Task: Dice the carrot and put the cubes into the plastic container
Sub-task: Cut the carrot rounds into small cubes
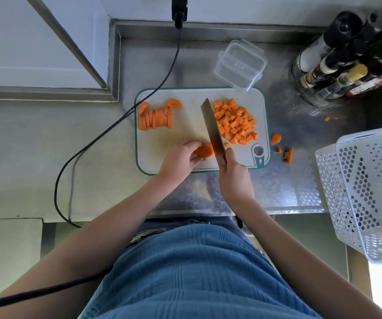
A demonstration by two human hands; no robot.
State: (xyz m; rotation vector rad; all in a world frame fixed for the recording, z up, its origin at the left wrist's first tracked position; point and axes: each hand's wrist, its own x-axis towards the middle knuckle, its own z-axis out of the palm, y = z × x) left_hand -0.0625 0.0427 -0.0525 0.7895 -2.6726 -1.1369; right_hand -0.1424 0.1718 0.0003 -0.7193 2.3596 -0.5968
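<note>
Steel countertop (277,192) carries a white cutting board (185,125) with a teal rim, and the risk sits at its near edge. The knife (212,130) blade stands tilted right against the carrot piece (205,150), with the left hand's fingertips (200,158) just beside the edge; a slip off the rounded carrot could bring the blade onto them. The left hand (180,157) curls over that piece and grips it, while the right hand (233,176) is wrapped around the knife handle, so the two hands nearly touch at the cut. A second hazard: cubes skitter off the board (a few scraps (282,146) already lie on the steel to the right). The pile of cubes (235,122) lies right of the blade, beyond the right hand; the sliced half-rounds (155,117) wait at the far left, well apart from the left hand. The plastic container (240,64), with no cubes in it, overlaps the board's far right corner.
</note>
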